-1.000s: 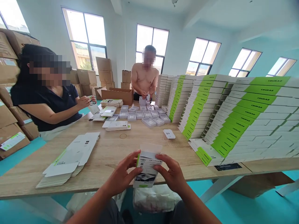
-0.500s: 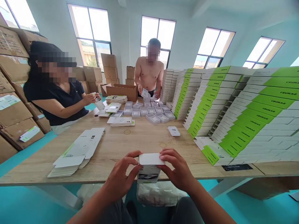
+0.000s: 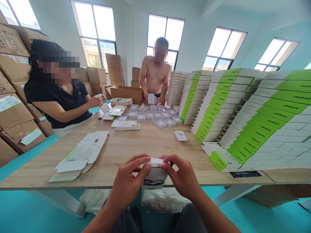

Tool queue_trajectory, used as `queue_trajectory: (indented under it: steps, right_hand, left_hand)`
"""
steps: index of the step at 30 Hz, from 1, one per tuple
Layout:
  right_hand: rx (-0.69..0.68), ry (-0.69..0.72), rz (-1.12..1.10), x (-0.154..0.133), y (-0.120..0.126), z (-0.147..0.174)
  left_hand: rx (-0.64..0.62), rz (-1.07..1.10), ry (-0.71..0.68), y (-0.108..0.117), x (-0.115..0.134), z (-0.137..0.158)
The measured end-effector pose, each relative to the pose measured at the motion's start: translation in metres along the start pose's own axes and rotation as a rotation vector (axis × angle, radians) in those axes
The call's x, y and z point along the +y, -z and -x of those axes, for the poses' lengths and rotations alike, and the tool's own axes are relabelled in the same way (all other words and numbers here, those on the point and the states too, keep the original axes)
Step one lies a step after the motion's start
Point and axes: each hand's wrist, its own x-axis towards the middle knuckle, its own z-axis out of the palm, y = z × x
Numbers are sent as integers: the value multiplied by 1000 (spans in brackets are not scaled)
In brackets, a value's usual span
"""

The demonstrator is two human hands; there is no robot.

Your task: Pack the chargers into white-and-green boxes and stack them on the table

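While the small box stands upright between them, left hand and right hand each pinch its top flap.

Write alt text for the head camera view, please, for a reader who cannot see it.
Both hands, left hand and right hand, grip a small white carton over the wooden table's near edge. Flat cartons lie left, stacked boxes right; two co-workers handle packaging beyond.

Small white carton, printed with a product picture and text on its front face. Held upright at the near table edge, between both hands. Top flap folded down flat, closing the upper end.
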Motion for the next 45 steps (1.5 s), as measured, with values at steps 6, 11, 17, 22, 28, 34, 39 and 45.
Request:
queue_trajectory:
  steps: [6,11,17,22,28,34,39,45]
  right_hand:
    - [-84,154,-1,12,13,2]
    - [-148,382,120,25,15,4]
    - [-100,112,62,12,19,15]
    - [-179,-216,96,-29,53,35]
    - [-92,-158,531,8,89,47]
    - [310,-212,1090,123,178,46]
    - [357,-209,1140,132,191,49]
    - [283,121,890,132,108,78]
  left_hand:
    - [-35,-21,-41,4,8,-1]
    - [-122,-173,-406,16,-21,-2]
    - [-78,-171,-226,-7,-49,19]
    - [-189,-465,-638,-36,-11,21]
    - [-218,-560,-1049,-65,3,-2]
    - [-348,-557,-949,-75,-31,17]
    - [-474,-611,-767,-48,-44,2]
    - [-415,-1002,-153,38,-74,-153]
